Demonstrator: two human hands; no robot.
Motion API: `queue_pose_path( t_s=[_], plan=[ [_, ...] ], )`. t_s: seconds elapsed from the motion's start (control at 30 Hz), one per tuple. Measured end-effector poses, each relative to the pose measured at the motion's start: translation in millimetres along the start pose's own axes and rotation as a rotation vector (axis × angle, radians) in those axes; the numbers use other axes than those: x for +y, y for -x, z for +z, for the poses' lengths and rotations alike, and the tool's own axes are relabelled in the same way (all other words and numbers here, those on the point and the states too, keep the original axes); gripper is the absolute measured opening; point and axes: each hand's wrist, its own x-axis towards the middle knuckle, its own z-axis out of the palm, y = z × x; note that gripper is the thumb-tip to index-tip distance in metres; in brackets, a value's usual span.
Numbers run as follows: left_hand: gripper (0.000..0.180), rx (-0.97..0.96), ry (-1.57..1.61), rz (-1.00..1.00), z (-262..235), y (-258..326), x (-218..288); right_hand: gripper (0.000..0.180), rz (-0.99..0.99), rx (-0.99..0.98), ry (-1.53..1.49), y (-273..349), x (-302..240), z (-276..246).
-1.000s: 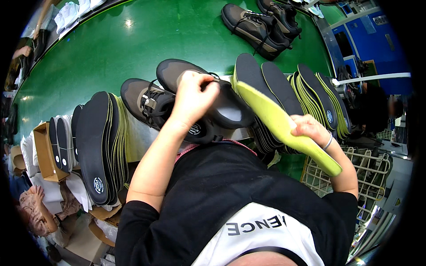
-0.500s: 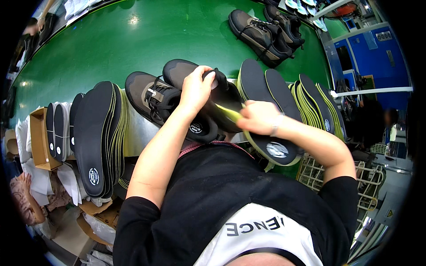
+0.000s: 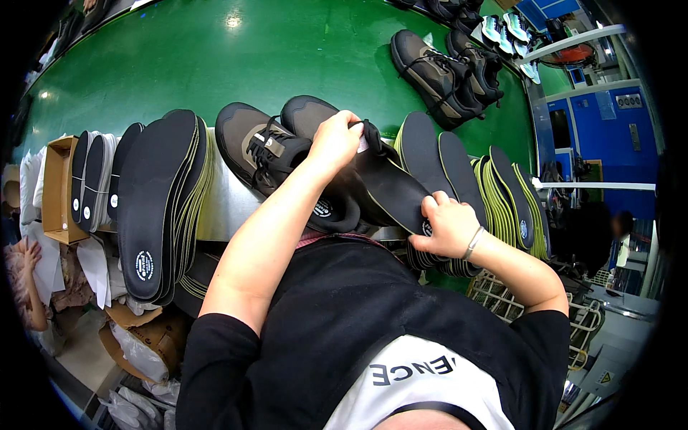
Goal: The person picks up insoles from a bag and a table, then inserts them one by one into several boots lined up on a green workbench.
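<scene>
My left hand (image 3: 340, 142) grips the black tongue of a brown and black shoe (image 3: 305, 115), pulling the shoe's opening wide. A black insole (image 3: 393, 189) runs slantwise out of that opening, its front part hidden inside the shoe. At the insole's heel end, my right hand (image 3: 451, 226) pinches it between thumb and fingers. Beside the held shoe, on the left, sits another shoe of the same kind (image 3: 242, 137), laced, with a printed insole showing at its heel.
Stacks of black insoles with yellow-green undersides stand to the left (image 3: 154, 208) and right (image 3: 462, 168). Another pair of shoes (image 3: 437, 75) rests on the green table (image 3: 287, 50). A cardboard box (image 3: 61, 193) is far left; a wire basket (image 3: 494, 294) hangs lower right.
My right hand has moved right and nearer to me. The insole now shows its black top instead of its yellow-green edge. My left hand keeps hold of the tongue; the view has shifted slightly.
</scene>
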Motion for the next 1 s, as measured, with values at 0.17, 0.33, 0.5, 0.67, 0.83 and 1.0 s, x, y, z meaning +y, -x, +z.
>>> queue_pose_path(
  t_s=[0.17, 0.33, 0.5, 0.67, 0.83, 1.0],
  plan=[
    [0.026, 0.008, 0.0, 0.029, 1.6, 4.1, 4.1, 0.027, -0.125, 0.214, -0.061, -4.4, 4.6, 0.6],
    [0.026, 0.029, 0.011, 0.031, 2.7, 4.9, 1.8, 0.02, -0.194, 0.287, 0.012, -41.6, -10.4, 8.6],
    [0.026, 0.041, -0.039, 0.079, 2.8, 8.6, 7.4, 0.02, -0.195, 0.115, 0.144, -95.0, -36.7, 14.0],
    [0.026, 0.057, -0.056, 0.091, -0.7, 8.4, 6.5, 0.021, -0.221, 0.107, 0.213, -108.6, -36.5, 32.4],
    [0.026, 0.036, -0.036, 0.118, 0.8, 7.3, 3.8, 0.031, -0.259, -0.457, 0.117, -138.0, -24.4, 14.6],
    [0.026, 0.003, -0.028, 0.132, -1.0, 8.4, 2.8, 0.036, -0.342, -0.514, 0.123, -136.3, -23.7, 0.2]
  ],
)
